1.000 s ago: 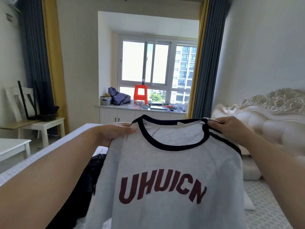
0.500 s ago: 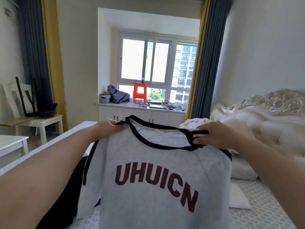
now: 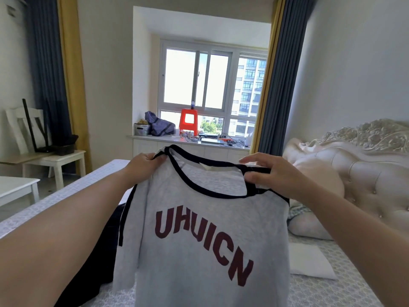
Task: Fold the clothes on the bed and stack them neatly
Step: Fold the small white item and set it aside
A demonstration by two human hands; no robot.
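The shirt (image 3: 199, 240) hangs mid-frame above the bed (image 3: 332, 291), print facing the camera. The left hand (image 3: 143, 165) pinches its left shoulder; the right hand (image 3: 272, 173) grasps the dark collar trim at the right shoulder. This looks like the spreading-out step. Next, I judge, lay it flat on the bed, beside the dark clothes (image 3: 97, 262) at lower left, and smooth it.

The grey T-shirt (image 3: 199, 251) is cut off by the bottom edge, hem unseen. It hides most of the dark garment (image 3: 104, 251) lying behind it on the bed (image 3: 332, 291).
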